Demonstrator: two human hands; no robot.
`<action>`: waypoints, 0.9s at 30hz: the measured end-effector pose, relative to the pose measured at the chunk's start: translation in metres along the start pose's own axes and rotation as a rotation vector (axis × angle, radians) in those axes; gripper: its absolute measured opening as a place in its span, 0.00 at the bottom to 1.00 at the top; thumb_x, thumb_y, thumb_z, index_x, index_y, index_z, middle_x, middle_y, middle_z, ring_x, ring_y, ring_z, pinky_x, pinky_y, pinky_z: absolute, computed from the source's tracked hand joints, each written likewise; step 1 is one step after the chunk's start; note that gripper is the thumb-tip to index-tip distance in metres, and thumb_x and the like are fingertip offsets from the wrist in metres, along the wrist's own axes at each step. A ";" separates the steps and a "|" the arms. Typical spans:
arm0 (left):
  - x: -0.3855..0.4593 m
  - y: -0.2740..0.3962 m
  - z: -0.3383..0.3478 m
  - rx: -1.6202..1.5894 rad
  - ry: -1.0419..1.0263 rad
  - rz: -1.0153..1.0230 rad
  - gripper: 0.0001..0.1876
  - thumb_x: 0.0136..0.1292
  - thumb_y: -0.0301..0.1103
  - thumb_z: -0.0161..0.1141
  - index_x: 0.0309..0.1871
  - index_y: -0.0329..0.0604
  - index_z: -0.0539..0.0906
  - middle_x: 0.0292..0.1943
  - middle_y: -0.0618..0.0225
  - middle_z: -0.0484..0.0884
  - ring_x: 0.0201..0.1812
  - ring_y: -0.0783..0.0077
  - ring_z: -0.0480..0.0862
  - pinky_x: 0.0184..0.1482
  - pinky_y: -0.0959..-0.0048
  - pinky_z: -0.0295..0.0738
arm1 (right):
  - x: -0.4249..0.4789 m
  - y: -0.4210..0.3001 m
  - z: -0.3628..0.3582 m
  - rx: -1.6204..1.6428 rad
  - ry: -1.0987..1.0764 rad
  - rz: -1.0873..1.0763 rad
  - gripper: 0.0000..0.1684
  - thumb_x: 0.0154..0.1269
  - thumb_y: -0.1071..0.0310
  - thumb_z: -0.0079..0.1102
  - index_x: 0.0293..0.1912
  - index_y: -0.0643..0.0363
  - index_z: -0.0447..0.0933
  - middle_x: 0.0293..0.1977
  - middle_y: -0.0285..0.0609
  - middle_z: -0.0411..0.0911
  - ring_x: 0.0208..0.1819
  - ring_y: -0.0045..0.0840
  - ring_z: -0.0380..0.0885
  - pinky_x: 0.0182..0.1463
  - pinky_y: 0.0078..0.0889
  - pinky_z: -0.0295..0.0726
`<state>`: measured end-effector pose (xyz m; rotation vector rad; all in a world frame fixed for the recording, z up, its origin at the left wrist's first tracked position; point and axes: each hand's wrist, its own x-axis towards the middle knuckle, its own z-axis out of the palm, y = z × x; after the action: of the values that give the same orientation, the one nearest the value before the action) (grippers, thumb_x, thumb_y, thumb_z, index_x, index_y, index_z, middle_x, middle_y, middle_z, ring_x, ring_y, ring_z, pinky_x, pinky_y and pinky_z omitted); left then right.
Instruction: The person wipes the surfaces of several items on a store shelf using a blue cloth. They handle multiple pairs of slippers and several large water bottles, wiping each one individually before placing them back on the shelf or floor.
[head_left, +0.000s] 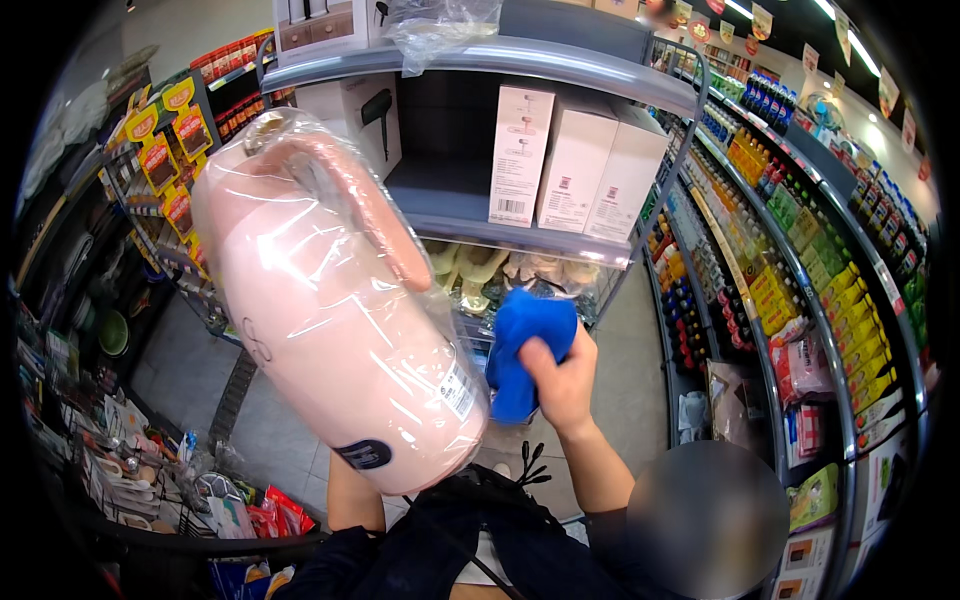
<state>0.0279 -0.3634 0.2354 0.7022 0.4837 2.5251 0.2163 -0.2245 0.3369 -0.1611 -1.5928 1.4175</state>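
A pale pink thermos jug (330, 315) with a darker pink handle (386, 217) is held up at a tilt on the left, wrapped in clear plastic. Its lower side carries a white label (456, 390) and a dark oval sticker (364, 454). My left forearm (356, 491) runs up behind the jug; the hand that supports it is hidden there. In my right hand (559, 375) is a bunched blue cloth (529, 345), pinched between thumb and fingers. The cloth is beside the jug's right side; whether they touch is unclear.
Ahead stands a grey metal shelf unit (480, 60) with white cartons (577, 165), a hair dryer box (367, 120) and bagged slippers (480, 277) lower down. Drink bottles (772, 277) line shelves on the right. Household goods (135, 480) crowd the left. Tiled floor (277, 420) lies between.
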 end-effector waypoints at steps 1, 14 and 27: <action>0.001 -0.001 -0.001 0.002 -0.003 0.006 0.48 0.49 0.59 0.62 0.68 0.37 0.61 0.64 0.53 0.69 0.62 0.55 0.73 0.62 0.59 0.70 | -0.003 -0.011 0.004 -0.112 -0.053 -0.140 0.22 0.53 0.65 0.72 0.46 0.59 0.77 0.39 0.38 0.77 0.39 0.23 0.75 0.43 0.27 0.75; -0.026 -0.001 -0.037 0.144 -0.191 -0.185 0.49 0.47 0.59 0.64 0.69 0.37 0.60 0.64 0.53 0.68 0.62 0.55 0.72 0.63 0.59 0.69 | 0.038 -0.053 0.004 -0.653 0.114 -0.744 0.24 0.44 0.72 0.75 0.43 0.58 0.76 0.34 0.43 0.77 0.31 0.33 0.78 0.33 0.31 0.78; 0.006 -0.024 -0.003 0.169 -0.244 -0.210 0.51 0.46 0.58 0.66 0.69 0.38 0.59 0.65 0.53 0.68 0.63 0.54 0.72 0.64 0.59 0.68 | 0.045 -0.070 0.040 -0.888 -0.065 -0.716 0.21 0.43 0.73 0.70 0.42 0.58 0.80 0.33 0.42 0.74 0.30 0.33 0.77 0.31 0.30 0.77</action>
<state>0.0299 -0.3414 0.2251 0.9551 0.6522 2.1857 0.1976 -0.2452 0.4250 -0.0439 -1.9634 0.1261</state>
